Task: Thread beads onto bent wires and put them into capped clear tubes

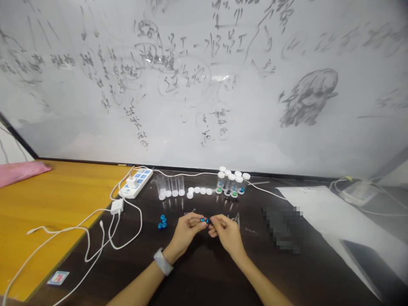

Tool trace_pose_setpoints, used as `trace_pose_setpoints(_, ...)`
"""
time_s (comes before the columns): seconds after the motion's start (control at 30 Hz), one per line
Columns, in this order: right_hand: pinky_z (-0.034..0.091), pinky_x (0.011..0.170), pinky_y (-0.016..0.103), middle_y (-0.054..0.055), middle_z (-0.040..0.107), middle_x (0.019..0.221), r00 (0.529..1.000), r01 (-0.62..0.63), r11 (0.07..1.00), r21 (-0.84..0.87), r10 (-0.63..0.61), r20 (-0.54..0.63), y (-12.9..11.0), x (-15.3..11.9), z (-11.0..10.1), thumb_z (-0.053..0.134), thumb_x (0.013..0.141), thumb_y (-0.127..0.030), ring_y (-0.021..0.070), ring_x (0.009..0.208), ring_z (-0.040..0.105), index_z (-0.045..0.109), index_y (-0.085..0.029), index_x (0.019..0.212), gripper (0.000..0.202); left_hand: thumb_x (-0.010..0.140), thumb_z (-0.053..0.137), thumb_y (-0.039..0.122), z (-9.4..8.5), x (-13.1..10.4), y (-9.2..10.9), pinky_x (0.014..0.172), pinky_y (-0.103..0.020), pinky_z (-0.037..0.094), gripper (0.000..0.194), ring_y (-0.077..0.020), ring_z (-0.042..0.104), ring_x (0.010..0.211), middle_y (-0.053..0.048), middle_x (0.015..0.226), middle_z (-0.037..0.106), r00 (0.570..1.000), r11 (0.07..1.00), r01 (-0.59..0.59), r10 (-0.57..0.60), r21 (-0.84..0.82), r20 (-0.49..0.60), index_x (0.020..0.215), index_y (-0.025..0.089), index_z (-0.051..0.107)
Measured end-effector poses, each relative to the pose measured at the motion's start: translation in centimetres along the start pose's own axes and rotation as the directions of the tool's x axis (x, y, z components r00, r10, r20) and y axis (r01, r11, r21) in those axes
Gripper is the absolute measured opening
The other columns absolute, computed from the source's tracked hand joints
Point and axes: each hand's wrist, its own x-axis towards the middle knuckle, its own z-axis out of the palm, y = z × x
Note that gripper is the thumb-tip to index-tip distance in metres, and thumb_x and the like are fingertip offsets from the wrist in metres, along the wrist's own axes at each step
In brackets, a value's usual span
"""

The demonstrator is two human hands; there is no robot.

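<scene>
1. Head view, lower centre: the left hand (188, 227) has its grip pinched closely on a small blue piece (204, 220); the right hand (228, 233) has fingertips drawn in just beside it, holding what I cannot tell.
2. A light, steady pinch, low over the desk (204, 280), should suit so small a part.
3. Loose blue pieces (162, 222), left of centre, could roll if bumped; lower centre offers elbow room.
4. Beyond, mid-frame, upright capped vials (231, 185) and the whiteboard (255, 144) edge limit forward reach.

From afar I see shiny, metallic-looking blue pieces (163, 220) and clear, glossy tubes (174, 185) right of the smooth plastic power strip (139, 180).
</scene>
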Motion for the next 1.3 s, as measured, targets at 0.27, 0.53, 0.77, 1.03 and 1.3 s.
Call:
trace_pose_setpoints(0.27, 0.061, 0.061, 0.030, 0.007, 0.074, 0.077, 0.994, 0.061, 0.996, -0.071, -0.054, 0.091, -0.7, -0.4, 0.1, 0.061, 0.089, -0.061, 0.0204, 0.063, 0.073, 0.071, -0.017, 0.102, 0.047, 0.071, 0.087, 0.025, -0.1, 0.0, 0.2, 0.083, -0.032, 0.055, 0.027, -0.0210, 0.074, 0.084, -0.009, 0.093, 0.079, 0.999, 0.999, -0.028, 0.027, -0.038, -0.024, 0.092, 0.016, 0.074)
trace_pose_setpoints(0.53, 0.046, 0.046, 0.025, 0.004, 0.063, 0.056, 0.994, 0.061, 0.938, -0.341, -0.025, 0.111, -1.0, -0.5, -0.4, 0.030, 0.100, -0.064, 0.0175, 0.050, 0.061, 0.066, -0.018, 0.070, 0.065, 0.071, 0.087, 0.024, 0.3, -0.2, -0.2, 0.083, -0.032, 0.056, 0.026, -0.0205, 0.074, 0.084, -0.009, 0.093, 0.079, 1.000, 0.999, -0.031, 0.031, -0.036, 0.006, 0.092, 0.015, 0.074)
trace_pose_setpoints(0.77, 0.047, 0.067, 0.027, 0.002, 0.066, 0.083, 0.932, 0.334, 0.854, -0.399, -0.237, 0.273, -2.9, -0.5, -1.1, 0.042, 0.103, -0.044, 0.0173, 0.070, 0.062, 0.059, -0.022, 0.105, 0.028, 0.072, 0.086, 0.022, 0.0, -0.1, 0.0, 0.087, -0.033, 0.056, 0.026, -0.0206, 0.073, 0.088, -0.008, 0.095, 0.079, 0.999, 0.997, -0.037, 0.037, -0.075, 0.002, 0.094, 0.016, 0.074)
trace_pose_setpoints(1.03, 0.043, 0.067, 0.028, -0.001, 0.062, 0.067, 0.952, 0.270, 0.845, -0.461, -0.161, 0.262, -2.2, -0.6, -0.9, 0.028, 0.107, -0.040, 0.0171, 0.064, 0.062, 0.056, -0.021, 0.080, 0.044, 0.072, 0.086, 0.023, 0.3, 0.0, 0.0, 0.085, -0.031, 0.055, 0.026, -0.0195, 0.073, 0.086, -0.009, 0.096, 0.079, 0.999, 0.997, -0.035, 0.037, -0.066, 0.022, 0.093, 0.015, 0.073)
trace_pose_setpoints(1.3, 0.046, 0.075, 0.032, 0.005, 0.065, 0.093, 0.875, 0.481, 0.666, -0.569, -0.331, 0.352, -2.1, -0.4, -1.8, 0.039, 0.104, -0.031, 0.0210, 0.084, 0.063, 0.055, -0.022, 0.103, 0.019, 0.070, 0.087, 0.023, 0.2, -0.1, 0.2, 0.086, -0.032, 0.055, 0.027, -0.0200, 0.073, 0.087, -0.009, 0.096, 0.079, 0.999, 0.997, -0.041, 0.040, -0.071, -0.007, 0.092, 0.015, 0.074)
